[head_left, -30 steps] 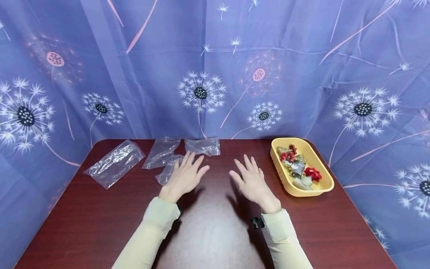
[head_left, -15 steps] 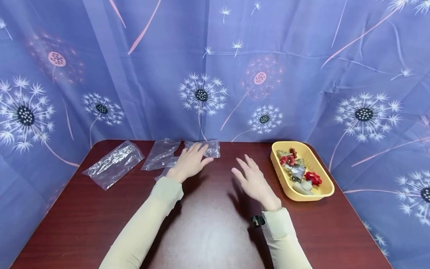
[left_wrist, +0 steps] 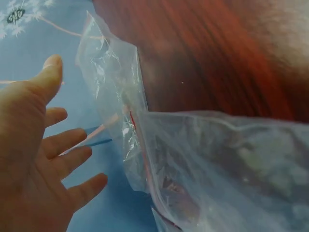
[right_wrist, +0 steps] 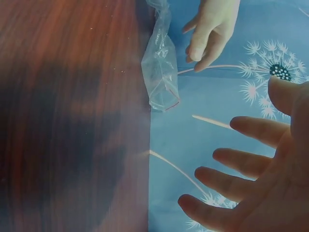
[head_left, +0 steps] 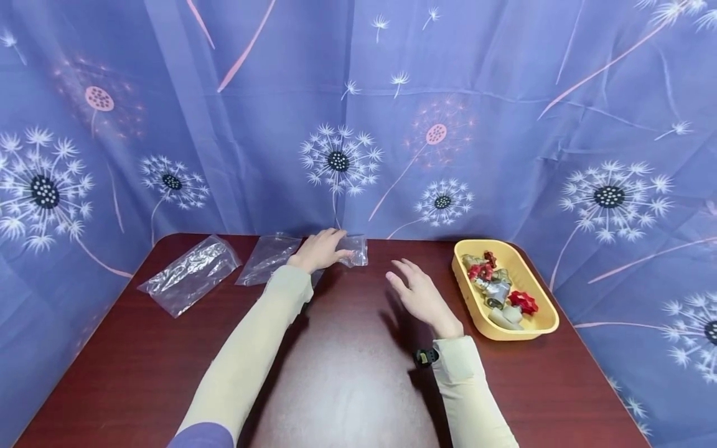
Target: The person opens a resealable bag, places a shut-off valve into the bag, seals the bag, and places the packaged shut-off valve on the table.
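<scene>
The near part of the reddish worktop (head_left: pixel 347 386) is crossed by two pale sleeves (head_left: pixel 241 361). Beyond them the right hand (head_left: pixel 420 298) is held above the surface, fingers extended and parted, nothing gripped. To its right is set a yellow tray (head_left: pixel 506 335) of red and metal fittings (head_left: pixel 495 289). On the left, two flat clear bags (head_left: pixel 190 274) are laid toward the back. The left hand (head_left: pixel 318 251) is stretched to the far edge, fingers spread, nothing grasped. By it, partly hidden, another clear plastic bag (head_left: pixel 357 252) is laid along that edge, before the blue curtain (head_left: pixel 386 155).

For such a reach, the thin film would best be pinched at a raised corner between thumb and forefinger; if swept, it could be pushed over the edge. The neighbouring bags should be left undisturbed.
</scene>
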`<state>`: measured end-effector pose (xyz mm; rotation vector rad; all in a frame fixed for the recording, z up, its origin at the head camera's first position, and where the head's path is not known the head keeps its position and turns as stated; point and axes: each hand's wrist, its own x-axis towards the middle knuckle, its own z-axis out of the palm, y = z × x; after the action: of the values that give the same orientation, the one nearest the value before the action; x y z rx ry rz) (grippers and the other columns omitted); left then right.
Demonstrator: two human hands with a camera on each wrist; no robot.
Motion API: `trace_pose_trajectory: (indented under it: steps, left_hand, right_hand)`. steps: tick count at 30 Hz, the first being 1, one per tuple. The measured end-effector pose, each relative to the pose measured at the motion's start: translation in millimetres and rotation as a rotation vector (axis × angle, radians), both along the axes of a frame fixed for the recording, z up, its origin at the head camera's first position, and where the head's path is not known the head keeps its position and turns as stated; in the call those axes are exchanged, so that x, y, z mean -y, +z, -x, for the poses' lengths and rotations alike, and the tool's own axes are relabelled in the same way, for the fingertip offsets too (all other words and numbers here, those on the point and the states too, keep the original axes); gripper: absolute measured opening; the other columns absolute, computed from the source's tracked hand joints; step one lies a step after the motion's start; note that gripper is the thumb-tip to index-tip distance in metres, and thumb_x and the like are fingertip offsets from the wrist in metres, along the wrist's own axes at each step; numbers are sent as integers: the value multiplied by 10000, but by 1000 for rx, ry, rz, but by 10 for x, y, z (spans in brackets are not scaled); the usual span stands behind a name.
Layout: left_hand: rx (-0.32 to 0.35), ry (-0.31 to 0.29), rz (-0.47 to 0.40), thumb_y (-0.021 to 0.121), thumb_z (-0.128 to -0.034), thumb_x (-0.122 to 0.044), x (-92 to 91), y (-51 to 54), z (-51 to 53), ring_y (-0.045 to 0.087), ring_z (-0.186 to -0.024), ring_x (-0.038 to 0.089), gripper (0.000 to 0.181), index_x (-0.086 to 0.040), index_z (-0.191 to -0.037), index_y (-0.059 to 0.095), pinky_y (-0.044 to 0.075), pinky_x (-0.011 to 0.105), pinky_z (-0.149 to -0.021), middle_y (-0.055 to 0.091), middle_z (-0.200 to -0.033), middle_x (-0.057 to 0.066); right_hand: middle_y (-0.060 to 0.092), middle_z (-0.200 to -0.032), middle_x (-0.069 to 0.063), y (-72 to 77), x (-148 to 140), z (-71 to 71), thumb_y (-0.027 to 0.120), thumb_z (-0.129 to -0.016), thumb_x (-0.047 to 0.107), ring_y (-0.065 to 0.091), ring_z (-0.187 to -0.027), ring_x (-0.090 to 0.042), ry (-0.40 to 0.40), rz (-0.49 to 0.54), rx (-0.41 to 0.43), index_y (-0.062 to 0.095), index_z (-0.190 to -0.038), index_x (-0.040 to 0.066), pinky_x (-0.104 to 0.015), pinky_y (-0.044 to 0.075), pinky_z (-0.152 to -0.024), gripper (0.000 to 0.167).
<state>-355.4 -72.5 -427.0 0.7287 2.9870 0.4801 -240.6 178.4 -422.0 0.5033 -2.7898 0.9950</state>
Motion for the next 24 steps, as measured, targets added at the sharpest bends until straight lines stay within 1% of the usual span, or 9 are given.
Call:
trace_pose_trajectory:
  steps: [5,8,11,13,17,20,24]
  left_hand:
    - [65,-9,2,625,-922,-501,11,-57,92,346,-1375,347,774,-76,-1508,350,295,505,-1091,397,-1492,176]
    - [106,-6,14,694,-872,-495,4,-48,117,327,-1387,344,843,-79,-1513,338,286,515,-1093,375,-1506,177]
    - [162,20,35,733,-836,-496,5,-38,128,316,-1394,337,886,-99,-1519,331,274,531,-1094,354,-1519,174]
    - [187,35,49,741,-832,-490,10,-38,135,332,-1385,338,879,-110,-1516,339,283,541,-1085,360,-1514,178]
    - [239,62,54,725,-855,-472,15,-54,153,282,-1414,340,867,-115,-1529,314,223,579,-1101,320,-1537,188]
    - [241,69,44,719,-868,-453,7,-59,154,267,-1421,333,854,-107,-1531,308,192,599,-1103,320,-1538,182]
    - [201,63,32,724,-876,-414,-2,-62,156,351,-1374,333,799,-89,-1508,358,252,586,-1079,402,-1490,168]
  right_hand:
    - [479,-1412,-231,-37,45,66,514,-1023,305,407,-1340,-357,24,17,-7,519,-1372,-17,-468,295,-1101,475]
    - [508,-1390,-215,-54,63,101,522,-1020,298,433,-1324,-337,34,23,-17,530,-1362,-12,-453,308,-1095,461]
    - [536,-1367,-195,-64,75,129,531,-1016,284,458,-1306,-316,43,29,-22,541,-1351,-9,-436,323,-1087,445]
    - [549,-1357,-179,-72,79,143,535,-1015,280,468,-1299,-303,43,31,-17,547,-1348,-2,-427,330,-1082,437]
    - [566,-1341,-162,-100,76,171,536,-1014,288,487,-1283,-291,33,40,5,558,-1343,11,-425,350,-1067,430]
    - [573,-1336,-153,-108,76,190,541,-1011,295,493,-1277,-282,20,51,19,566,-1341,26,-421,356,-1062,427]
    - [579,-1333,-143,-88,82,220,545,-1007,300,498,-1274,-272,10,59,36,572,-1341,39,-414,360,-1059,424]
